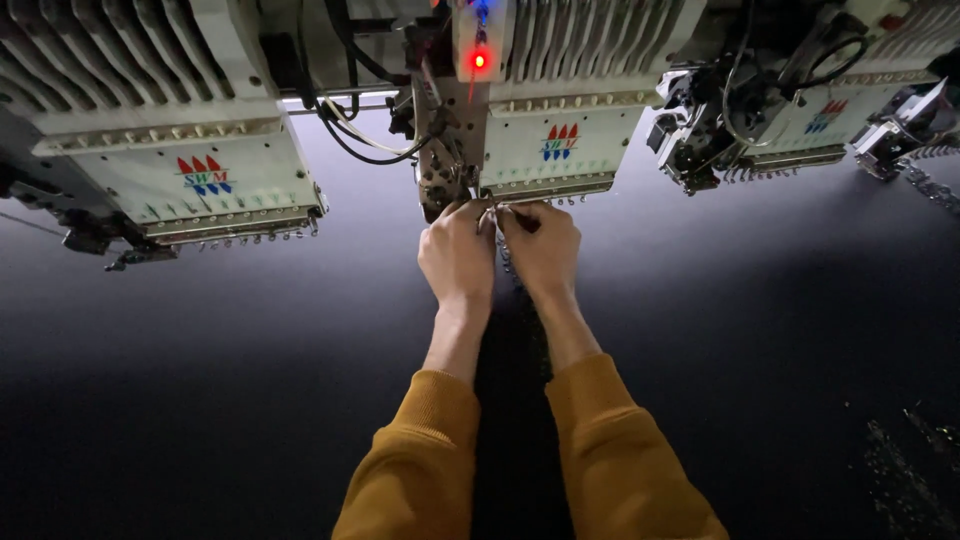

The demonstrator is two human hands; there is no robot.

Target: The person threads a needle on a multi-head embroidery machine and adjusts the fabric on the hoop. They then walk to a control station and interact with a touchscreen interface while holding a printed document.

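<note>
Both my hands reach forward under the middle embroidery head [545, 140], a white machine unit with a row of needles along its lower edge. My left hand [456, 255] pinches at the needle area beside the dark metal sequin attachment [440, 165]. Close against it, my right hand [540, 250] holds a thin dark tool or thread end at the same spot; which one I cannot tell. A strip of small shiny sequins [508, 262] hangs down between the two hands. Mustard-yellow sleeves cover my forearms.
Black fabric [200, 350] stretches flat across the whole machine bed. More embroidery heads stand to the left [190, 180] and right [790, 120]. A red lamp [479, 61] glows above the middle head. Glittering stitched patches [900, 450] show at the lower right.
</note>
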